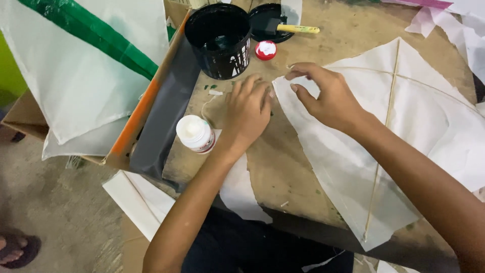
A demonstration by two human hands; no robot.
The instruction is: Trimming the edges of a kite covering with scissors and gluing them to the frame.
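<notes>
A white paper kite (419,126) with thin bamboo sticks lies on the worn wooden board (283,167). My right hand (326,96) pinches the kite's upper left corner between thumb and fingers. My left hand (247,111) rests palm down on the board just left of that corner, fingers spread flat, fingertips near the paper's edge. A small open white glue bottle (194,132) stands by my left wrist. Its red and white cap (265,49) lies further back.
A black paint tub (221,40) stands at the back with its lid (265,23) and a yellow-handled brush (295,29) beside it. A cardboard box (151,111) holding white and green kites (86,71) sits left. Torn white paper (240,189) lies near the board's front edge.
</notes>
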